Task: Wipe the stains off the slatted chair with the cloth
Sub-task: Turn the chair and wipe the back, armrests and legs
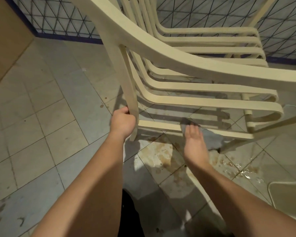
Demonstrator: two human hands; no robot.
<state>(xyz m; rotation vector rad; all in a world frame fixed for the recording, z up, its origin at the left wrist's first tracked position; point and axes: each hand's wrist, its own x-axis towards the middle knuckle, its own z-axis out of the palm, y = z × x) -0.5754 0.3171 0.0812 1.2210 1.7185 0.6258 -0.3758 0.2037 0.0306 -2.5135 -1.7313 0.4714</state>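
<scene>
A cream plastic slatted chair (195, 86) fills the upper middle, tilted, its curved slats running left to right. My left hand (122, 123) is closed around a slat at the chair's lower left. My right hand (194, 144) reaches under the lowest slat, fingers wrapped up over it, pressing a grey cloth (210, 137) against that slat. Part of the cloth hangs down to the right of the hand; the fingertips are hidden behind it.
Grey floor tiles (41, 117) carry brown stains and wet patches (162, 156) below the chair. A dark triangular-mesh fence (61, 23) with a blue base runs along the back. Another cream chair part (289, 195) sits at lower right. A tan wall is at far left.
</scene>
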